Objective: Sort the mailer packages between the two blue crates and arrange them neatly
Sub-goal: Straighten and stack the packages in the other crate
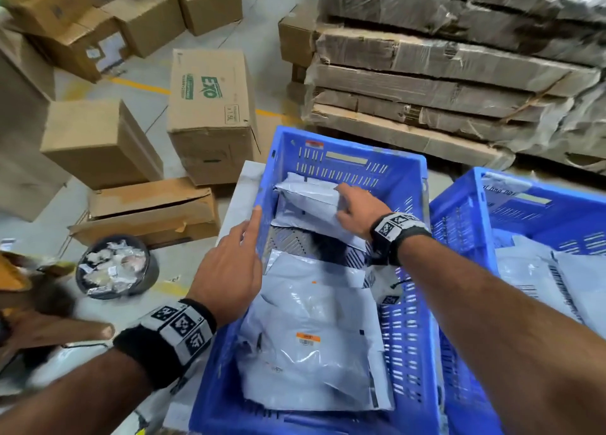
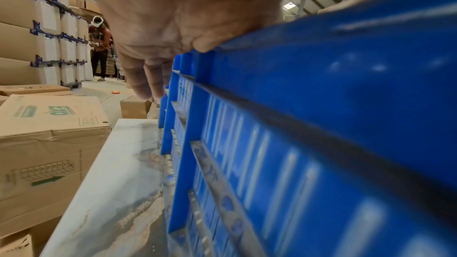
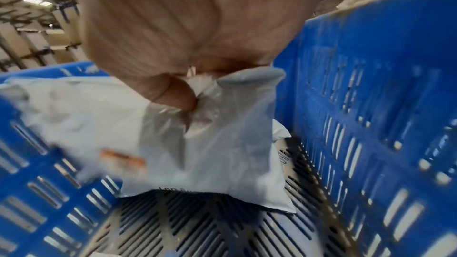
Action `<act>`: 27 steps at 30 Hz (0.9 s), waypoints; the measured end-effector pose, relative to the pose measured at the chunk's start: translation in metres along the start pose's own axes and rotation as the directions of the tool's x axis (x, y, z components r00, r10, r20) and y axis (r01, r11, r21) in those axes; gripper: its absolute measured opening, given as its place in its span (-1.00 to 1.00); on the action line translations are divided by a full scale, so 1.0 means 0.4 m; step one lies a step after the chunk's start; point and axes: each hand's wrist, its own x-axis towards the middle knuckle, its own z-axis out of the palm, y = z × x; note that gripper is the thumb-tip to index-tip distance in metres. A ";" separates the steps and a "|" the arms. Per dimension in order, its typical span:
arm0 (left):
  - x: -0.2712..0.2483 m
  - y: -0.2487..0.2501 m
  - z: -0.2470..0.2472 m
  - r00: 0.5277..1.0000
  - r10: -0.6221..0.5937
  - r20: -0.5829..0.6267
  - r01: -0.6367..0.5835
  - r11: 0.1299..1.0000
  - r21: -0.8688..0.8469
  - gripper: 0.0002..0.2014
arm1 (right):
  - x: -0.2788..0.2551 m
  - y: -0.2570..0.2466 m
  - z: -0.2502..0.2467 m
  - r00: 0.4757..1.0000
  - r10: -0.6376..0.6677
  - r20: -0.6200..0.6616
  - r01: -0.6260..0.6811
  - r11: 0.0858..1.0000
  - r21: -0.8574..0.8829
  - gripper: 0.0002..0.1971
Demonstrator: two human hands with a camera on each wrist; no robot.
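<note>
A blue crate (image 1: 406, 185) stands in the middle on a white table, and a second blue crate (image 1: 465, 205) stands to its right. My right hand (image 1: 347, 202) reaches into the far end of the middle crate and pinches a grey mailer (image 1: 308, 205) by its corner; the thumb presses into the mailer (image 3: 210, 153) above the slotted floor. My left hand (image 1: 252, 225) rests with straight fingers on the crate's left rim, and its fingers (image 2: 146, 77) hang outside the crate wall (image 2: 321, 105). Larger grey mailers (image 1: 308, 352) lie at the near end. More mailers (image 1: 541, 280) lie in the right crate.
Cardboard boxes (image 1: 210, 107) stand on the floor to the left. A wrapped stack of flattened cardboard (image 1: 442, 74) fills the back right. A black bucket of scraps (image 1: 114, 267) sits at the lower left. The white table (image 2: 111, 183) shows beside the crate. A person (image 2: 99, 46) stands far off.
</note>
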 end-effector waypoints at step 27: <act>-0.002 0.021 0.003 0.998 -0.058 -0.037 0.058 0.998 0.007 -0.26 | -0.001 0.015 0.134 0.921 -0.107 -0.374 0.068 0.991 -0.116 -0.35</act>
